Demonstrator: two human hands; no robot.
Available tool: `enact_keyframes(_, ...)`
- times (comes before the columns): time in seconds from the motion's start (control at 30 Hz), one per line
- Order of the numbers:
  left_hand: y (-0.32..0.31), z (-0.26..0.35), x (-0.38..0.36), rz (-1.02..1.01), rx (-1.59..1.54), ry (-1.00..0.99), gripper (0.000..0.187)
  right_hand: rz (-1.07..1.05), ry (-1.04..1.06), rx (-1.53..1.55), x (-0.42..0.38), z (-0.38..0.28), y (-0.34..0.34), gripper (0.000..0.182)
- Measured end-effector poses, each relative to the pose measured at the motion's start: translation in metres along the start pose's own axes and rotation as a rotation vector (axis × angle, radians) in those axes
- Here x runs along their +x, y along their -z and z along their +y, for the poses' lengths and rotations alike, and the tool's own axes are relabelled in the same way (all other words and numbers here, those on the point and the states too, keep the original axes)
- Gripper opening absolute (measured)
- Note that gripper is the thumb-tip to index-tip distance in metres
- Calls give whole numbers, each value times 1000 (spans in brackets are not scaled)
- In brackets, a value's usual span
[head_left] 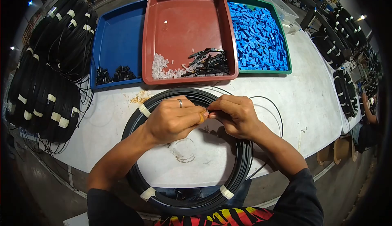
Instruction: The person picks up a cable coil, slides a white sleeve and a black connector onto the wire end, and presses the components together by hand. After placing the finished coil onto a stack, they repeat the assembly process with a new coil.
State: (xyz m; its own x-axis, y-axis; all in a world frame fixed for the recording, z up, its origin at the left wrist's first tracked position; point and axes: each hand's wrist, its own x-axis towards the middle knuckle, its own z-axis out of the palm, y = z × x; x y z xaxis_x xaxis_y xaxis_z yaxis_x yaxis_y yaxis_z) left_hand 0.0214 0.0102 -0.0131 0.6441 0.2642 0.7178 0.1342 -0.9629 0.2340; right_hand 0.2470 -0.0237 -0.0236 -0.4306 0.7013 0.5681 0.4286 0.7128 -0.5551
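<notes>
My left hand (175, 118) and my right hand (234, 115) meet fingertip to fingertip over the far part of a coil of black cable (132, 156). Both are closed in a pinch. The small thing between them is mostly hidden; a little dark and pale bit shows at the fingertips. A ring and a yellowish wrap are on fingers of my left hand. White tape (226, 192) binds the coil at several places. One loose black cable loop (281, 118) arcs out to the right of my right hand.
Behind the coil stand a blue tray (118, 20) with small black parts, a red tray (183, 14) with clear pieces and black connectors, and a green tray (289, 65) full of blue clips. Stacked cable coils (45, 95) crowd the left side. More coils (345, 91) and another person's arm (369, 111) are at right.
</notes>
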Motion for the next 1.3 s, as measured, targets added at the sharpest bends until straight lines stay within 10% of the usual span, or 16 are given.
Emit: enact_keyframes(1.3,0,0,0,-7,34,-10,9,-1,-8,-26,0,-1,0,20)
